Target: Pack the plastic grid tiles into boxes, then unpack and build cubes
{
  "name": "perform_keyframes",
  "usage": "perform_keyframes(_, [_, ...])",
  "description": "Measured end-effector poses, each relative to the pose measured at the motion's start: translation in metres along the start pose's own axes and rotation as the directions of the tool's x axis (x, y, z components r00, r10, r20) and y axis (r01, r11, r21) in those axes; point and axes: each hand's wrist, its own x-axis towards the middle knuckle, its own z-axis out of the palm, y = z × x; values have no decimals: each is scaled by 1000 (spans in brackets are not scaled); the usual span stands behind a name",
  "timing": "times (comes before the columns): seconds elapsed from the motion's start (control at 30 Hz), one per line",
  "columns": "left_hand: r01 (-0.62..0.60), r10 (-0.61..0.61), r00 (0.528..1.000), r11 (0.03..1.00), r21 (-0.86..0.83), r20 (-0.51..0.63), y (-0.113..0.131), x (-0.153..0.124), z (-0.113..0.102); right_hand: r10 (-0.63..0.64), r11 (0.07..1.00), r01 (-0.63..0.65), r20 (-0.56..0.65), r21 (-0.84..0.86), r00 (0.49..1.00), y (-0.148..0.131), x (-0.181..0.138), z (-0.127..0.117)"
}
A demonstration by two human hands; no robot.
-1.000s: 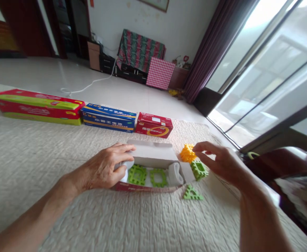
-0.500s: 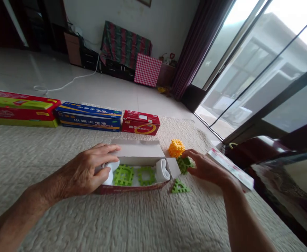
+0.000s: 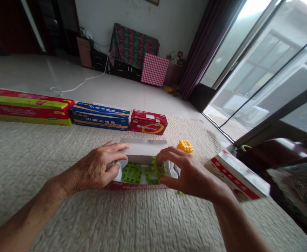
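Observation:
An open cardboard box (image 3: 143,152) with a red front lies on the quilted cover before me. Green toothed plastic pieces (image 3: 131,173) lie inside it. My left hand (image 3: 98,169) grips the box's left end, fingers curled over its edge. My right hand (image 3: 187,173) hovers over the box's right end, thumb and fingers pinching a green toothed piece (image 3: 157,168) just above the inside. A yellow toothed cube (image 3: 185,146) sits behind my right hand.
Three long boxes line the far edge: a red and green one (image 3: 27,110), a blue one (image 3: 101,119) and a short red one (image 3: 148,126). A red and white box (image 3: 237,178) lies at the right. Glass doors stand to the right.
My right hand took a green piece from the cover right of the box and carried it left over the box. The left hand stayed on the box's left end.

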Motion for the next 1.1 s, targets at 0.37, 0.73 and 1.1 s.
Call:
perform_keyframes(0.37, [17, -17, 1000, 1000, 8, 16, 2, 1, -1, 14, 1000, -14, 59, -3, 998, 6, 2, 11])
perform_keyframes(0.73, [23, -24, 999, 999, 33, 35, 1, 0, -1, 48, 998, -50, -44, -45, 998, 19, -9, -9])
perform_keyframes(1.1, [0, 0, 999, 1000, 3, -45, -7, -4, 7, 300, 938, -280, 72, -206, 951, 107, -59, -21])
